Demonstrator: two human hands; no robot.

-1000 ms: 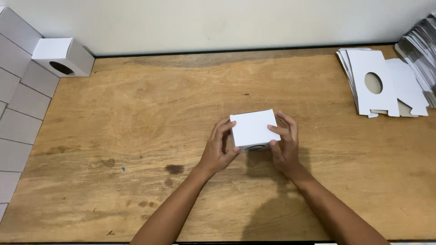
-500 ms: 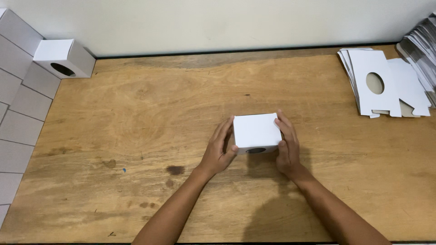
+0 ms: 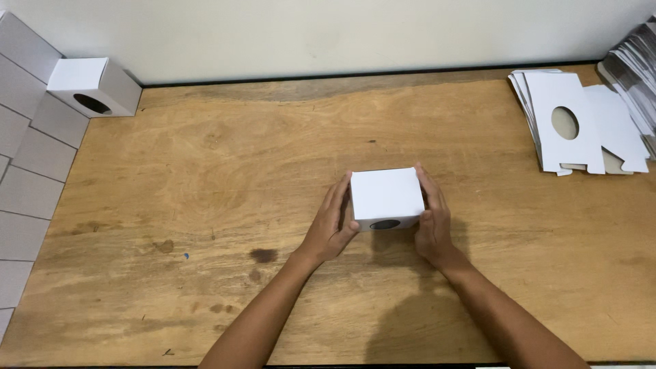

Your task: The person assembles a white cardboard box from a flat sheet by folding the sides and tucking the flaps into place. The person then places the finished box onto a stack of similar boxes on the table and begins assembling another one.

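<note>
Small white cardboard box (image 3: 386, 197) with an oval hole, mid-desk toward the near edge, clasped between left hand (image 3: 331, 229) and right hand (image 3: 432, 222). Flat white cardboard blanks (image 3: 574, 123) stacked at the wooden desk (image 3: 205, 178)'s far right corner; another folded white box (image 3: 89, 85) at the far left corner, well apart.

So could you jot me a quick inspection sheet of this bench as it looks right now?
Surface: wooden table, stained with dark spots.
Job's things: small white box with an oval hole in its near face, resting on the table.
Clutter: stack of flat white cardboard blanks with oval cut-outs at far right; one finished box at far left.
Grippers: left hand and right hand press the box's two sides.
Cables: nothing seen.
Surroundings: pale wall behind; rows of grey-white boxes along the left edge; another stack at the top right corner.
</note>
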